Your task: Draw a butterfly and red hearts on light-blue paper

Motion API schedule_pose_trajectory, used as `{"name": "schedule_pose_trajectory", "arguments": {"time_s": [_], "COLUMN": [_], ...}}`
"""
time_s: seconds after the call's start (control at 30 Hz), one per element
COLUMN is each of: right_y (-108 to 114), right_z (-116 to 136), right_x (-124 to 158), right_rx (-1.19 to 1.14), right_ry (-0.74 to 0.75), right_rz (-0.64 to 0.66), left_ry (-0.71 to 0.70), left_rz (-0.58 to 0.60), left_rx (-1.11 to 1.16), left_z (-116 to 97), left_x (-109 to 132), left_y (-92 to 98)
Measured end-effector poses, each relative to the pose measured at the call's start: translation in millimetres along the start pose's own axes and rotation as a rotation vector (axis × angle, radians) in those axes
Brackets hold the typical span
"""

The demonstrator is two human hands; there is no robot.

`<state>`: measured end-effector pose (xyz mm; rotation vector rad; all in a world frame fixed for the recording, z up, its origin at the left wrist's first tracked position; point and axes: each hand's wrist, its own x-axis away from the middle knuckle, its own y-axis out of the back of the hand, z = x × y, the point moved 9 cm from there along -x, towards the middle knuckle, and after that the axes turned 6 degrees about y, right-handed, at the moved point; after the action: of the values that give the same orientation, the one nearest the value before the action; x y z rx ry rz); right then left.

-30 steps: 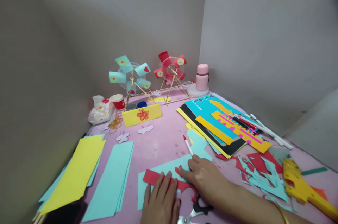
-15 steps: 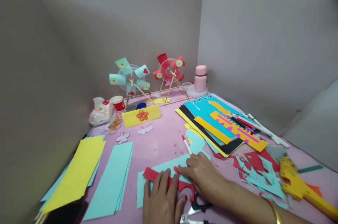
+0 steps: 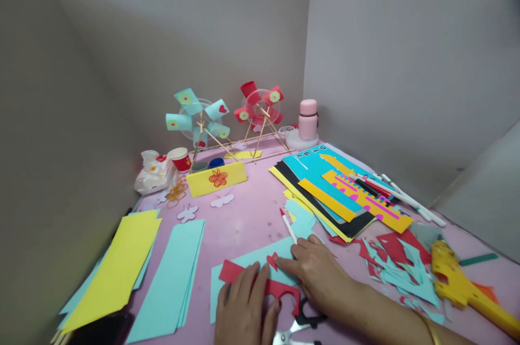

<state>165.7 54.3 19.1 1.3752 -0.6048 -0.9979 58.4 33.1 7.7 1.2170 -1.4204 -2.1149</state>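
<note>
My left hand (image 3: 244,301) lies with its fingers outstretched on a red paper strip (image 3: 280,287) that has a rounded cut-out at its right end. Beneath the strip is a light blue paper sheet (image 3: 252,254). My right hand (image 3: 319,266) has a white marker pen (image 3: 288,226) tucked in its curled fingers, the red end pointing away from me. Its index finger stretches out and touches a small red paper heart (image 3: 271,261) on the blue sheet. Scissors (image 3: 294,327) with black handles lie between my hands, partly hidden.
Light blue strips (image 3: 173,274) and yellow strips (image 3: 117,264) lie at left. Coloured sheets (image 3: 280,174), paper scraps (image 3: 406,266) and a yellow glue gun (image 3: 455,280) are at right. Behind stand a blue paper wheel (image 3: 199,117), a red one (image 3: 262,104) and a pink bottle (image 3: 308,120).
My left hand has shifted slightly left and toward me. The right fingertip has eased off the red heart a little, so more of it shows. The view has tilted slightly.
</note>
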Motion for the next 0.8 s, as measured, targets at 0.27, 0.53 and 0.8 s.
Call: {"name": "schedule_pose_trajectory", "arguments": {"time_s": [0.27,0.53,0.8], "right_y": [3.6,-6.1,10.4], "right_z": [1.3,9.1,20.8], "right_x": [14.0,20.3,32.0], "right_rx": [-0.308,-0.453,-0.839], "right_ry": [-0.141,-0.174,-0.085], "right_rz": [-0.057,-0.032,-0.11], "left_ry": [0.049,0.282,1.164], "left_rz": [0.005,0.017,-0.102], "left_rx": [0.124,0.448,1.221], "left_z": [8.3,21.9,71.6], "left_x": [5.5,11.2,30.6], "left_y": [5.0,2.0,-4.3]}}
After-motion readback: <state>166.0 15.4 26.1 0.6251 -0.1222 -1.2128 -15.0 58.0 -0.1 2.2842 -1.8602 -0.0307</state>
